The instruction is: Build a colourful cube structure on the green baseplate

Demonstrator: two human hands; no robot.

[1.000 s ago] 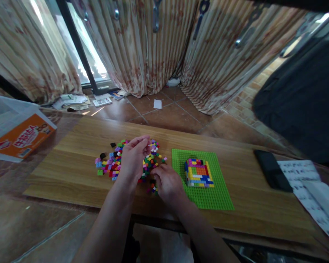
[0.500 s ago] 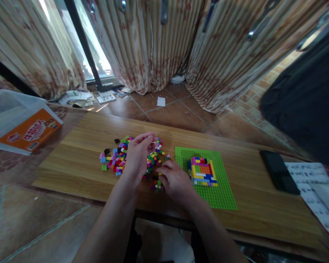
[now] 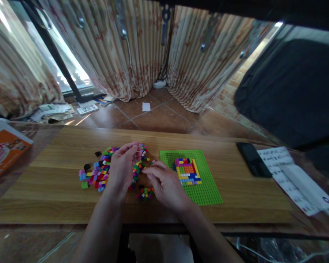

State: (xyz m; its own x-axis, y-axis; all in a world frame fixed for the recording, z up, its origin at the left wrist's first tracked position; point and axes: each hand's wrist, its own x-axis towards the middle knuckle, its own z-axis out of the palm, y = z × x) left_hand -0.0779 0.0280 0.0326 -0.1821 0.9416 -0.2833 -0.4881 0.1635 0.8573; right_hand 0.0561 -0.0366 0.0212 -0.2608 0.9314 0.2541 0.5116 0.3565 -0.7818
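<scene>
My left hand [image 3: 123,164] hovers over a loose pile of small coloured toy bricks [image 3: 97,173], its fingers curled together. What those fingers hold, if anything, is hidden. At the pile's right edge, my right hand [image 3: 166,184] has thumb and forefinger drawn close by the bricks; I cannot make out what is between them. A small separate cluster of bricks [image 3: 146,193] lies just left of the right hand. Right of that hand is a green studded baseplate [image 3: 208,190]. On it sits a low, multicoloured brick build [image 3: 188,171] with an orange and red middle.
The wooden table [image 3: 244,204] carries a black phone [image 3: 253,159] at the right, beside written paper sheets [image 3: 298,182]. An orange and white package [image 3: 5,149] stands at the left. Patterned curtains [image 3: 137,54] hang beyond the tiled floor, and a dark covered object [image 3: 290,87] is at far right.
The view has shifted, so the table sits further left in the picture. My right hand's fingertips have moved up from near the small cluster to the main pile's edge; my left hand stays curled.
</scene>
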